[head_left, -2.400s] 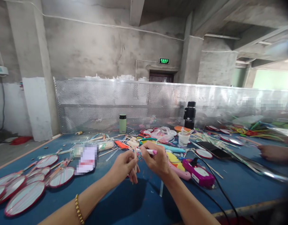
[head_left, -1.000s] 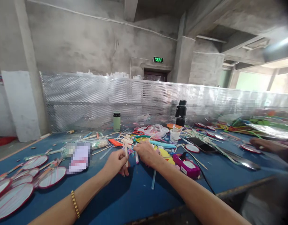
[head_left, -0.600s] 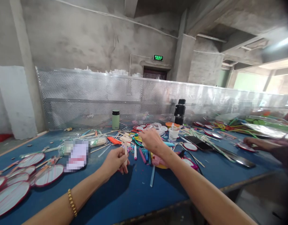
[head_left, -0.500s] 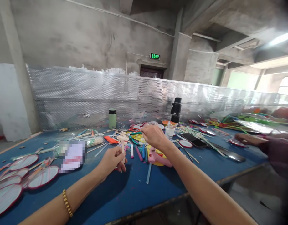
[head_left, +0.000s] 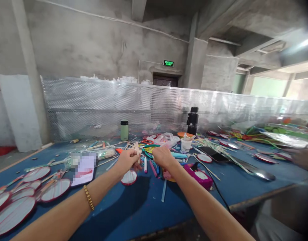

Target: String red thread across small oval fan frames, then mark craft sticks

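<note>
My left hand [head_left: 130,161] is closed around a thin wooden stick [head_left: 137,146], which rises above the fingers. Just below that hand shows a small round fan [head_left: 129,177], white with a red rim; the fingers hide where stick and disc meet. My right hand [head_left: 163,156] is closed in a fist over the pile, beside teal-handled pliers [head_left: 148,151]; what it holds, if anything, is hidden. Under its wrist a pink glue gun [head_left: 167,174] shows in part, with a clear glue stick [head_left: 164,191]. Markers [head_left: 145,165] lie between the hands.
Round fans [head_left: 55,190] and a phone [head_left: 85,169] lie at left. A purple box [head_left: 200,177] with a black cable sits beside my right forearm. Behind stand a green bottle [head_left: 124,130], a black thermos [head_left: 193,121] and a white cup [head_left: 186,144]. Another person's hand [head_left: 304,157] is at right.
My left hand has moved up and away from me, and the white disc now shows below it. My right hand has come slightly nearer and left. The purple box has come into view.
</note>
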Demonstrator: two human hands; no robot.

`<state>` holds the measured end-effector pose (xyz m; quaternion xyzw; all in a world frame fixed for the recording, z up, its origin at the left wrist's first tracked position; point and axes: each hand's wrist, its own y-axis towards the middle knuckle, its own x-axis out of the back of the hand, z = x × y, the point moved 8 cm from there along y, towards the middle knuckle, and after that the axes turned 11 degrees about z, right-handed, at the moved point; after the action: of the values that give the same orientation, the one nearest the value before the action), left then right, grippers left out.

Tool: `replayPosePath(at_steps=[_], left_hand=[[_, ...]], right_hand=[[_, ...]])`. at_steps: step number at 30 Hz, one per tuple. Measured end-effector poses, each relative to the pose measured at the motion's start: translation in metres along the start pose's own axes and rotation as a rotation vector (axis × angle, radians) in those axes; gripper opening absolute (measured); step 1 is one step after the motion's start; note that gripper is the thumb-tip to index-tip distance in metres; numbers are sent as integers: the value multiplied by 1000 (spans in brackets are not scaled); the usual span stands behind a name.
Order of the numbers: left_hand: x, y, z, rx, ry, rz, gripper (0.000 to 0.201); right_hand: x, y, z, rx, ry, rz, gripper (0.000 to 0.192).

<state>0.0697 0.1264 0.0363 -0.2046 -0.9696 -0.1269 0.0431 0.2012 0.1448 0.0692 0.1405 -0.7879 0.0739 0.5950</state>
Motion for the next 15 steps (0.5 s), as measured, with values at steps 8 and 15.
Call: replayPosePath(at_steps=[8,15], left_hand=[[-5,-4,18,38,-113,-19,25],[-10,-8,25,13,-41,15,22]], right_hand=[[-12,13,13,-3,40,36,27],[-17,8,12,-47,95,41,28]])
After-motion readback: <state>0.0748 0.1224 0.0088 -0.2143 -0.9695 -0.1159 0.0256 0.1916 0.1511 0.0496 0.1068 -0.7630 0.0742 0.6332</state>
